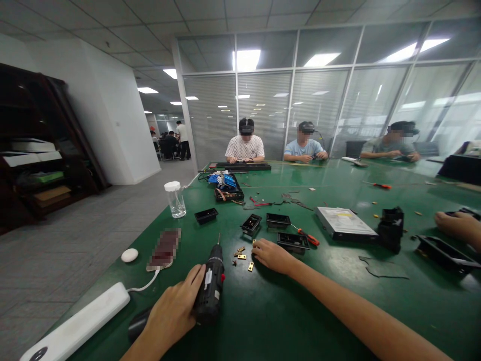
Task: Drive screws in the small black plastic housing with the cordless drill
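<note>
Green table [270,316] before glass partition [263,105].
Left hand [176,303] grips black drill [211,288]; right hand [273,255] just beside brass pieces [242,256], cannot tell if pinching.

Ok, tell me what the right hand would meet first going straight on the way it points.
The right hand would likely meet the small brass pieces; unclear depth leaves which one comes first uncertain.
</note>
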A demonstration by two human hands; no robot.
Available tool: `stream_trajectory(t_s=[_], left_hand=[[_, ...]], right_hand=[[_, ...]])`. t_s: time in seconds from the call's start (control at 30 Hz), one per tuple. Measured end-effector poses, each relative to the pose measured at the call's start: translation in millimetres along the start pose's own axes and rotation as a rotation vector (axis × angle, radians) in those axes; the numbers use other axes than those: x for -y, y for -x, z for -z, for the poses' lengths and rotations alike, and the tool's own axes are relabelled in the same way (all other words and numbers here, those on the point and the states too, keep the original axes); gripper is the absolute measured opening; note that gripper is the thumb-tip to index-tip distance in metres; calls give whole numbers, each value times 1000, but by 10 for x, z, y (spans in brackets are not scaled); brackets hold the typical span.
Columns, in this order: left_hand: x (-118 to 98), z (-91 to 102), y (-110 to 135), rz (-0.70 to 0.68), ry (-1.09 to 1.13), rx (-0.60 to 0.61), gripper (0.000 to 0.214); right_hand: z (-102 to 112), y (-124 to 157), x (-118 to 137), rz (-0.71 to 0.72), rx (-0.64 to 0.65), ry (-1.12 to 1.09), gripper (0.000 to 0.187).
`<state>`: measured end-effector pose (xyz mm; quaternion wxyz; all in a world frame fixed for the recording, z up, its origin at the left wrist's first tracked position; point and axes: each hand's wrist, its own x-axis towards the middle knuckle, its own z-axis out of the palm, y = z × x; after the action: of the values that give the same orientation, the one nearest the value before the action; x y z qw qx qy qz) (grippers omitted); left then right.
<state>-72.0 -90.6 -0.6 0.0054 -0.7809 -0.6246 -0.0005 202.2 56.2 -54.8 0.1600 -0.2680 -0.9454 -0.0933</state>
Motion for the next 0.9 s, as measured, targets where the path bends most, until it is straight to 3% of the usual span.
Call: stream_trajectory(t_s=[0.13, 0.3, 0.43, 0.57, 0.73, 0.9], left_hand=[[-19, 24, 11, -16, -22, -24, 67], [-48, 29, 20, -36, -6, -59, 67], [-31, 16, 37, -56, 15, -49, 68], [-17, 1, 32, -63, 29, -59, 67], [-61, 16, 5, -87, 33, -83, 69], [-118, 58, 14, -94, 45, -66, 69]], right_hand=[[61, -215, 304, 64, -31, -41, 32], [-49, -465, 562, 28, 105, 83, 19], [53, -310, 497, 19, 43, 45, 18], [151, -6, 348, -139, -10, 26, 16], [59, 145, 254, -205, -127, 21, 21], [-85, 115, 161, -249, -96, -63, 21]])
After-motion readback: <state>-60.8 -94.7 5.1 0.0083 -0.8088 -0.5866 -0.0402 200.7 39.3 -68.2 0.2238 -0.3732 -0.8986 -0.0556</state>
